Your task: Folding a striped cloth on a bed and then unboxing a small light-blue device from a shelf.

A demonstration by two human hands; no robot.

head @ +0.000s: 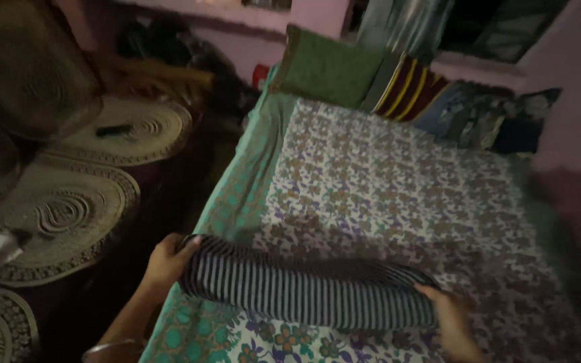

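— At near edge of bed, what've the hands got?

— Dark navy-and-white striped knit cloth, folded into a long band. Lies across the floral purple-and-green printed bedsheet, long axis running left-right, slightly lower twd the right end.

— Which hand where?

— Left hand at the left end, fingers curled shut over the cloth's edge, thumb side on top. Right hand at the right end, closed on that end too, fingers mostly hidden under the fabric. So one hand per end, cloth stretched btwn them, neither nearer the middle.

— Off the sheet or on it?

— Looks resting on or just above it; can't tell, pic's blurred.

— Else nearby?

— Green cushion and striped maroon-yellow pillow at far end of bed, well apart. Round woven mats on floor to the left.
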